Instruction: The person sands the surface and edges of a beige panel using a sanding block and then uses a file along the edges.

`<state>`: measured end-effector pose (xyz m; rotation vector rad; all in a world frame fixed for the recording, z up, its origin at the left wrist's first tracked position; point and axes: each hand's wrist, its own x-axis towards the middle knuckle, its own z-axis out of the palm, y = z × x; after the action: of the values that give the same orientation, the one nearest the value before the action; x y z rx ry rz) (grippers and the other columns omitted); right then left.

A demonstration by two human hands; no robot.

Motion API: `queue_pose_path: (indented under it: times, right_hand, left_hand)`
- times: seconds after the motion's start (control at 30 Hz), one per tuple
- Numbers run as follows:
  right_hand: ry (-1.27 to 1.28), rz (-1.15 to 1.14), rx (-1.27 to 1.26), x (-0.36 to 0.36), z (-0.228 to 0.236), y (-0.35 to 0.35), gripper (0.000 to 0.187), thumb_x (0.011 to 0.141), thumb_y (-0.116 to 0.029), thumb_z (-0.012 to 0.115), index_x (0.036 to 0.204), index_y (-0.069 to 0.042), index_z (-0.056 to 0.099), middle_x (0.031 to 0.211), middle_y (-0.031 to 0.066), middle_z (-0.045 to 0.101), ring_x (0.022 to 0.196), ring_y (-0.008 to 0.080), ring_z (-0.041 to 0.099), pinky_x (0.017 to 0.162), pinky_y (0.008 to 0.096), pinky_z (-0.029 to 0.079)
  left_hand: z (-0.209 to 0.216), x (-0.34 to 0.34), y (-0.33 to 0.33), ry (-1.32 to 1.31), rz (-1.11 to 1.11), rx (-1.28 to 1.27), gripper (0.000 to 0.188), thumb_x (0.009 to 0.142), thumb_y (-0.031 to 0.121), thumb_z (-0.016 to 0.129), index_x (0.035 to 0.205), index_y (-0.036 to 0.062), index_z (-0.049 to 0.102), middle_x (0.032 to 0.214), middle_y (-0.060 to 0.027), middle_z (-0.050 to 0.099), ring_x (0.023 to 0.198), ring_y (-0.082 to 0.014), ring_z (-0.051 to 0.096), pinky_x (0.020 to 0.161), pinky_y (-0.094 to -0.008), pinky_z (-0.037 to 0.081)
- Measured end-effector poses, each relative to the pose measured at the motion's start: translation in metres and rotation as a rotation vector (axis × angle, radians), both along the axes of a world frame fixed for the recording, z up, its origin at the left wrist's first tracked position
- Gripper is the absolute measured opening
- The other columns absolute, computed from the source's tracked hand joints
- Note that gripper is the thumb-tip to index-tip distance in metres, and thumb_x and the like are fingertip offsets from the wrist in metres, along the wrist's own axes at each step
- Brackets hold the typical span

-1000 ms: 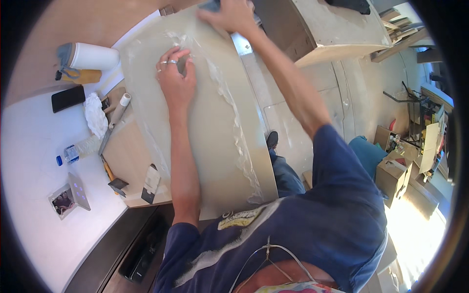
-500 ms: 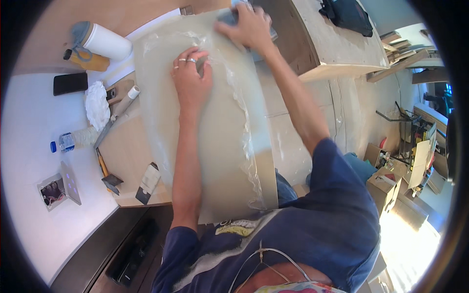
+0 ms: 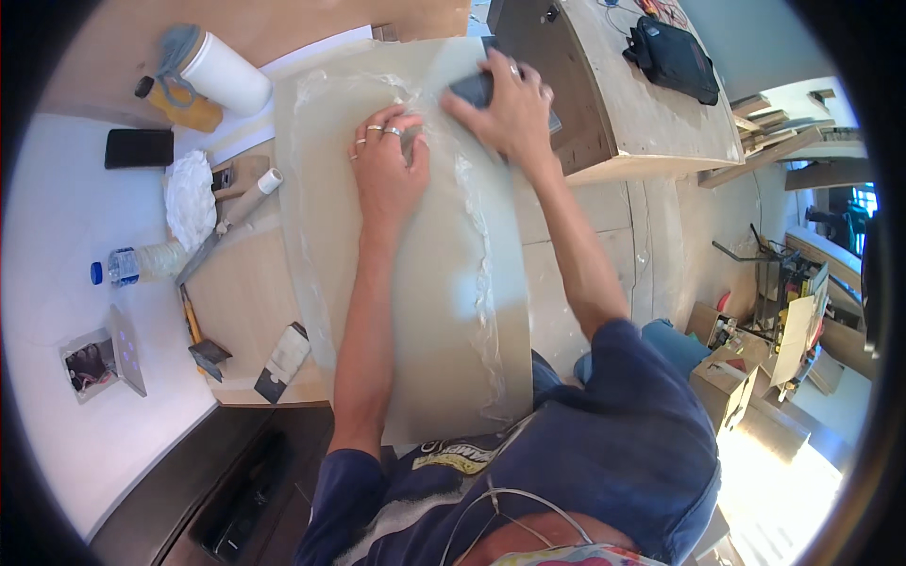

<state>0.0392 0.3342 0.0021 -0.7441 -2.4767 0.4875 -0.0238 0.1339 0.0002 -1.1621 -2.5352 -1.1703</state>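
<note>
A large pale beige-grey panel (image 3: 429,358) lies in front of me, with rough whitish streaks running along its far and right sides. My left hand (image 3: 389,170) rests on its upper middle, fingers bent and thumb apart, holding nothing that I can see. Near the panel's far right edge, my right hand (image 3: 510,104) grips a dark grey sanding block (image 3: 472,90) against the surface. Its fingers wrap over the block and hide part of it.
Left of the panel lie a hammer (image 3: 204,349), a scraper (image 3: 281,363), a paper roll (image 3: 253,200), crumpled white paper (image 3: 190,203) and a plastic bottle (image 3: 142,264). A white tumbler (image 3: 226,75) lies beyond. A wooden cabinet (image 3: 604,94) bearing a black bag (image 3: 672,61) stands at right.
My right hand has drawn the sanding block nearer and slightly right along the panel's edge. My left hand stays at the same place on the panel; the whole view has shifted a little.
</note>
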Motion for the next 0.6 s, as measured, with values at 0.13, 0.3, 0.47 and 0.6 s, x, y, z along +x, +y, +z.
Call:
queue_pose_path:
  times: [0.13,0.3,0.47,0.6]
  right_hand:
    - [0.066,-0.087,0.052,-0.018,0.007,0.026,0.083,0.074,-0.068,0.077,0.127,-0.005,0.065,0.117,0.0173,0.073,0.123,0.0481,0.058,0.105,0.0638,0.037]
    - [-0.062,-0.103,0.171,-0.039,0.015,0.047,0.081,0.082,-0.065,0.073,0.129,0.0,0.063,0.124,0.024,0.071,0.115,0.0455,0.065,0.099,0.0548,0.05]
    - [0.059,-0.021,0.017,-0.001,-0.003,0.006,0.089,0.074,-0.067,0.079,0.133,-0.003,0.061,0.117,0.0158,0.074,0.125,0.0485,0.056,0.104,0.0636,0.037]
    - [-0.119,-0.071,-0.173,-0.05,0.023,0.098,0.086,0.079,-0.066,0.076,0.133,-0.001,0.064,0.124,0.0196,0.072,0.124,0.0423,0.06,0.105,0.0563,0.044]
  left_hand:
    - [0.004,0.009,0.011,0.002,-0.03,0.017,0.022,0.092,0.015,0.069,0.113,0.0134,0.073,0.135,-0.0057,0.065,0.131,-0.0303,0.056,0.11,-0.0484,0.04]
    - [0.001,0.012,0.011,-0.016,-0.037,0.02,0.021,0.093,0.015,0.069,0.114,0.0139,0.073,0.137,-0.0063,0.065,0.131,-0.0309,0.056,0.11,-0.0486,0.04]
    - [0.003,0.007,0.002,-0.002,0.0,0.025,0.021,0.091,0.014,0.069,0.111,0.0123,0.073,0.133,-0.0072,0.066,0.128,-0.0318,0.056,0.11,-0.0482,0.04]
    - [-0.004,0.009,0.027,0.01,-0.077,0.023,0.021,0.095,0.017,0.068,0.114,0.0134,0.074,0.133,-0.0086,0.067,0.127,-0.0334,0.057,0.109,-0.0491,0.042]
